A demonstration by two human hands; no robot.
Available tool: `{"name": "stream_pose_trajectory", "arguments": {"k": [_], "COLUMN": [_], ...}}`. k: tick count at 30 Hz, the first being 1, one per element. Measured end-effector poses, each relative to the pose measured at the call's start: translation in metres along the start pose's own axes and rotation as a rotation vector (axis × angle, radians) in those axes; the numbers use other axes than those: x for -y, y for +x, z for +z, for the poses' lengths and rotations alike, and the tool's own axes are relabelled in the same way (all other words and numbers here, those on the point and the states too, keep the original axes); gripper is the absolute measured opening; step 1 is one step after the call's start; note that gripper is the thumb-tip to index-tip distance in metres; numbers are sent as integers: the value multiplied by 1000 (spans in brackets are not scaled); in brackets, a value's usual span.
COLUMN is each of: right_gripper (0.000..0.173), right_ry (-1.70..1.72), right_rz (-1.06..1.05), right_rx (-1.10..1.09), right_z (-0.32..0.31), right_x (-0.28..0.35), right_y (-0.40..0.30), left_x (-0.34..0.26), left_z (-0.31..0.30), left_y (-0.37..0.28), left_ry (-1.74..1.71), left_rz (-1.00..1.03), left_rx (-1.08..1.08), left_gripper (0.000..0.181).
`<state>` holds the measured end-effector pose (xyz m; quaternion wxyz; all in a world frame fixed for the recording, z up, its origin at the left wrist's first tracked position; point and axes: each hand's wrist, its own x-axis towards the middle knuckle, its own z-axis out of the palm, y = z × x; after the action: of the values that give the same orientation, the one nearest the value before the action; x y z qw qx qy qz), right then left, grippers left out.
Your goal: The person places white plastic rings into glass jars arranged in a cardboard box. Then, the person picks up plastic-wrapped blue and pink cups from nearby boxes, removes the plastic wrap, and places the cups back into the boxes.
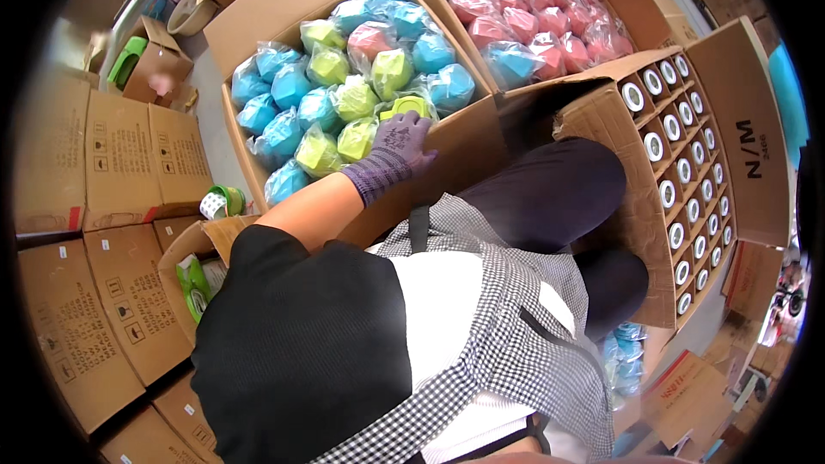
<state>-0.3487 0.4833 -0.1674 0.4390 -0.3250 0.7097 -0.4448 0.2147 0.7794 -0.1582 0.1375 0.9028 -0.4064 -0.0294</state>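
My left hand [401, 148], in a purple knit glove, reaches over the near edge of an open cardboard box [227, 119]. Its fingertips touch a lime-green plastic item [408, 105] at that edge, while the thumb points away from it. Whether the fingers grip the item or only rest on it cannot be made out. Around it sit faceted items in clear bags: blue ones [291, 85], lime-green ones [354, 98] and a pink one [372, 40]. My right hand is out of view.
A second open box [430, 3] holds bagged pink items [519, 22] and a blue one [512, 64]. At right, a divided carton [619, 206] carries rows of white-rimmed cylinders [653, 146]. Printed cartons [116, 148] are stacked at left. My knees [548, 187] lie between the boxes.
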Motion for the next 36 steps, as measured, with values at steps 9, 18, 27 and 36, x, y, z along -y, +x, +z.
{"name": "stream_pose_trajectory", "arguments": {"k": [9,18,27,36], "right_gripper": [32,29,31,29], "right_ry": [-153,-467,-855,-997], "right_rz": [-817,-961,-1066,-1070], "right_rx": [292,496,399,370], "right_z": [85,150,127,135], "right_x": [119,100,117,116], "right_y": [-86,-82,-54,-53], "left_x": [21,27,214,243], "left_z": [49,21,-91,-21], "left_y": [-5,-1,182,294], "left_ry": [-57,-129,27,567], "left_rz": [-74,-113,-232,-98], "left_rx": [53,188,-193,214], "left_gripper": [42,34,27,26]}}
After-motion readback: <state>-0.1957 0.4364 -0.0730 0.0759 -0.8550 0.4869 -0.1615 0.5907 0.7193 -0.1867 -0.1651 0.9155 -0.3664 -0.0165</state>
